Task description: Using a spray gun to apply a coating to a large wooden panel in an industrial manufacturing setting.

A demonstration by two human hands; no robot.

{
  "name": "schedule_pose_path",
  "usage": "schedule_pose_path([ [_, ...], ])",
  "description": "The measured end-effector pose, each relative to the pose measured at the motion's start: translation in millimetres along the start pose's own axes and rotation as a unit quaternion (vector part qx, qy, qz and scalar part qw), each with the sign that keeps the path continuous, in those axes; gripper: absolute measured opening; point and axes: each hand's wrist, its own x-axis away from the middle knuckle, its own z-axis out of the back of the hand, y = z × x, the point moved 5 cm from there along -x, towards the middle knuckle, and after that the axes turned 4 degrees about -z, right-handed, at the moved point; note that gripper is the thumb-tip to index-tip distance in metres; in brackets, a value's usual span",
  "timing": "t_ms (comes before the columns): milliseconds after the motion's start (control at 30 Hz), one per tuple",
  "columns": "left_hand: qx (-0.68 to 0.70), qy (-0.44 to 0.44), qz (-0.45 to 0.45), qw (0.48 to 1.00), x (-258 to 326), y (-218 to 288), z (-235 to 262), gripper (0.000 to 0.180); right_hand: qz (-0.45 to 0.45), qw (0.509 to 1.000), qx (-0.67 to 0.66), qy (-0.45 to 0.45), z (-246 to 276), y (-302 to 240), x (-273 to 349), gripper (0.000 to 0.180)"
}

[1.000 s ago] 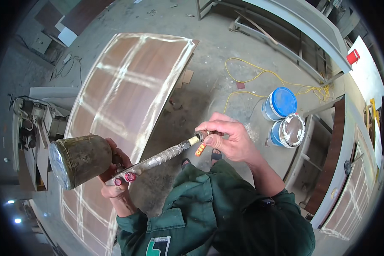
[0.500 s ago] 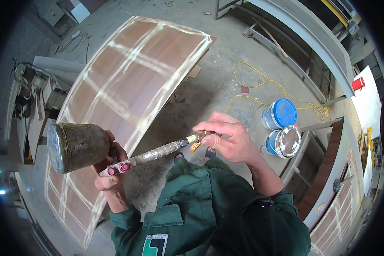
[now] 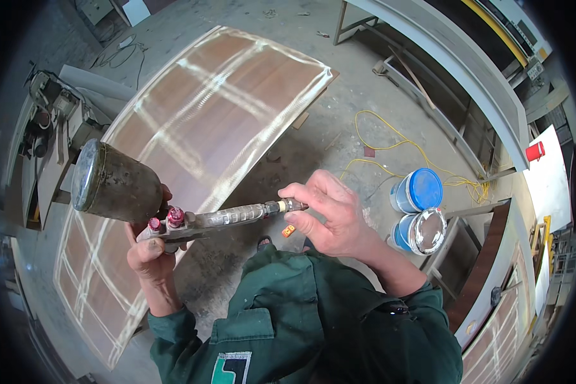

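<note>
A worn spray gun (image 3: 233, 216) lies across in front of me, its handle wrapped in clear material. My left hand (image 3: 150, 259) is closed around the gun's head, beside two red-stained knobs (image 3: 175, 216). A dirty, cylindrical paint cup (image 3: 123, 184) is attached there, tilted to the left. At the handle's other end, my right hand (image 3: 331, 214) is closed on a metal air fitting (image 3: 293, 205), pinched between thumb and fingers. A small orange-and-yellow tag (image 3: 288, 231) shows just below the fitting; what it hangs from is hidden.
Left and ahead stands a large brown panel (image 3: 185, 137) with whitish stripes. Two blue-and-white buckets (image 3: 417, 190) stand at right near a yellow cord (image 3: 390, 128). A metal-framed table (image 3: 429, 105) is at far right, machinery (image 3: 48, 128) at far left.
The gun's head and cup have risen and turned, showing the knobs from another side. My right hand has shifted slightly left, still on the fitting. The view has shifted a little.
</note>
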Motion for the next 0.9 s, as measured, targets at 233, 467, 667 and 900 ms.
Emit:
schedule_pose_path([
  [233, -0.104, -0.035, 0.025, 0.994, -28.6, 35.6, 10.0, 0.091, 0.101, 0.994, 0.025, 0.031, -14.6, -14.7, -8.1, 0.031],
  [467, -0.036, 0.006, 0.001, 0.999, -47.6, 34.1, -2.2, 0.084, 0.143, 0.984, 0.027, 0.102, -16.8, -15.2, -29.9, 0.032],
  [667, -0.069, -0.022, 0.009, 0.997, -64.5, 47.8, -18.3, 0.087, 0.114, 0.992, -0.03, 0.048, 2.6, -19.2, -55.3, 0.027],
  [900, -0.098, -0.087, -0.05, 0.99, -78.4, 58.0, -23.0, 0.089, 0.015, 0.989, -0.136, -0.052, 14.0, -7.4, -70.1, 0.019],
])
